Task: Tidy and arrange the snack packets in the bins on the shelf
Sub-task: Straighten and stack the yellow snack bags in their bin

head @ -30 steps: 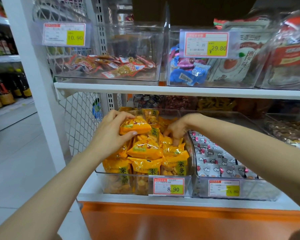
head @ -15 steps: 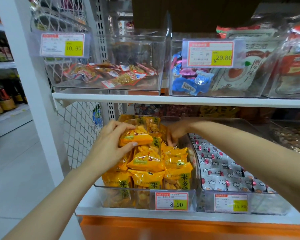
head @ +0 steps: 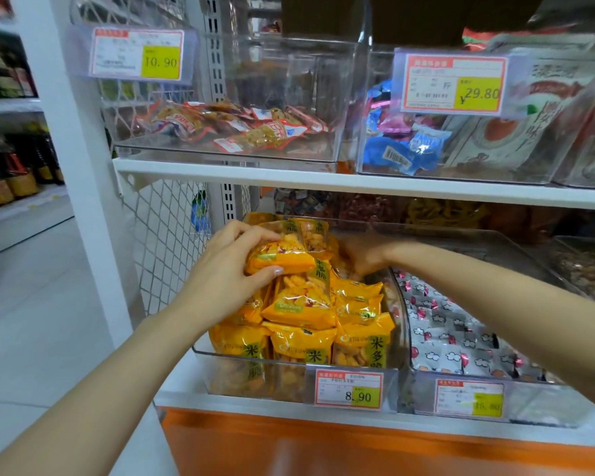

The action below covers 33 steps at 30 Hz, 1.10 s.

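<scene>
A clear bin [head: 289,379] on the lower shelf holds several yellow snack packets [head: 303,307]. My left hand [head: 227,273] grips one yellow packet [head: 280,257] above the pile, thumb under it and fingers over its top. My right hand [head: 363,257] reaches deep into the back right of the same bin, fingers curled down among the packets; what they hold is hidden. The neighbouring clear bin [head: 529,403] holds several grey packets [head: 440,324].
The upper shelf [head: 323,182] hangs close above my hands, carrying a bin of red-and-yellow packets [head: 234,127] and a bin of blue packets [head: 402,149]. Wire mesh [head: 165,242] and a white post [head: 79,159] stand left. An aisle floor [head: 31,304] lies further left.
My right hand has moved further back into the bin. My left hand keeps its grip on the yellow packet. The camera has moved slightly closer and lower.
</scene>
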Each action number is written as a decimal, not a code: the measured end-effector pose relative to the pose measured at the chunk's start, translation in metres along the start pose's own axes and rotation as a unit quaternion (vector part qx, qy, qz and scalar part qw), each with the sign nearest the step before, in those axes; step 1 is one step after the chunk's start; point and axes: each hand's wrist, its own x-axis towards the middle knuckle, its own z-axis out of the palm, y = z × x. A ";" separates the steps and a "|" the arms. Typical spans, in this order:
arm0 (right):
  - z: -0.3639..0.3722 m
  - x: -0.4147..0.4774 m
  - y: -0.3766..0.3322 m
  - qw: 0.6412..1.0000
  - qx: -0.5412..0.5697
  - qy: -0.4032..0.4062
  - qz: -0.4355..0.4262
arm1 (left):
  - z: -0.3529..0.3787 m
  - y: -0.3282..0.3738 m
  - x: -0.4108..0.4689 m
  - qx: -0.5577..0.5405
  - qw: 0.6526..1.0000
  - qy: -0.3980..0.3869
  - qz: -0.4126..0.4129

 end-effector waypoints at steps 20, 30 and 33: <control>-0.011 0.002 -0.001 1.000 0.019 0.021 0.007 | 0.000 0.001 -0.001 0.007 1.000 0.000 0.005; -0.004 0.012 0.005 0.994 -0.058 0.092 0.006 | 0.002 -0.001 0.000 0.007 1.000 0.003 0.009; 0.000 0.012 0.002 0.991 -0.112 0.076 0.013 | 0.002 0.000 0.001 0.006 1.000 0.005 0.009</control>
